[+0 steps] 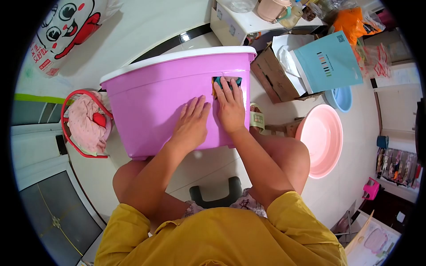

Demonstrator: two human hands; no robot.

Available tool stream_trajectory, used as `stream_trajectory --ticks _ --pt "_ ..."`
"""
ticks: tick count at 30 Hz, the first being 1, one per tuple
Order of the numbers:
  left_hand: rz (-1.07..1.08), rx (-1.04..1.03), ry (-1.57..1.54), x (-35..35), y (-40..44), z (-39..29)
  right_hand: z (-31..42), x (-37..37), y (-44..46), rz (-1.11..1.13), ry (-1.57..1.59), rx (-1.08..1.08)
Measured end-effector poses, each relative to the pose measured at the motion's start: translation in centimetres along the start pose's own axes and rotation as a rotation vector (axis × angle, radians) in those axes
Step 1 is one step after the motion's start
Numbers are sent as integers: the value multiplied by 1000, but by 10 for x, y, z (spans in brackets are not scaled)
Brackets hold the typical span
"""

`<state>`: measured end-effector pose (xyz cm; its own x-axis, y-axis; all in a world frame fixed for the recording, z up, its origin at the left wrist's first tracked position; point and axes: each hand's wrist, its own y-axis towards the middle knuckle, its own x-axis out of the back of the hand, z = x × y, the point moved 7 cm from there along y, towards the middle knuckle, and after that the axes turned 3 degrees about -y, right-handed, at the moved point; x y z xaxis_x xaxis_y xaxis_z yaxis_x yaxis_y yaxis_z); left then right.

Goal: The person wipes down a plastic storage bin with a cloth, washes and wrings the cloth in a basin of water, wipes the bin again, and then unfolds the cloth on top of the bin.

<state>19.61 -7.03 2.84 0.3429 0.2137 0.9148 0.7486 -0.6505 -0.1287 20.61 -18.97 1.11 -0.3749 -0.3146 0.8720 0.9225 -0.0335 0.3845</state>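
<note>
A large purple plastic storage bin with a white lid stands in front of my knees. My left hand lies flat against its side, fingers stretched out and holding nothing. Just to the right, my right hand reaches over a square hole in the bin's side near its right end. Its fingers are extended and slightly apart across the hole. Teal and yellowish cloth shows inside the hole behind the fingers; whether the fingertips press into it I cannot tell.
A red-rimmed basket with pink cloth stands at the left. To the right are a cardboard box, a light blue folder, a pink basin and a blue basin. A white cabinet stands behind.
</note>
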Motion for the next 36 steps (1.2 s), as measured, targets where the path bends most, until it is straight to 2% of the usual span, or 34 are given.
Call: stream_trajectory --ticks 16,23,35,36 --pt "88 23 35 -8 -1 -4 -19 5 -3 -137 -45 -92" --pt "94 24 51 -9 -1 -5 -24 9 -16 -97 -152 -187" --pt "87 29 17 -8 0 -7 -51 13 -21 -220 22 -249" --pt "93 32 16 -7 0 -8 -58 13 -20 -207 75 -335"
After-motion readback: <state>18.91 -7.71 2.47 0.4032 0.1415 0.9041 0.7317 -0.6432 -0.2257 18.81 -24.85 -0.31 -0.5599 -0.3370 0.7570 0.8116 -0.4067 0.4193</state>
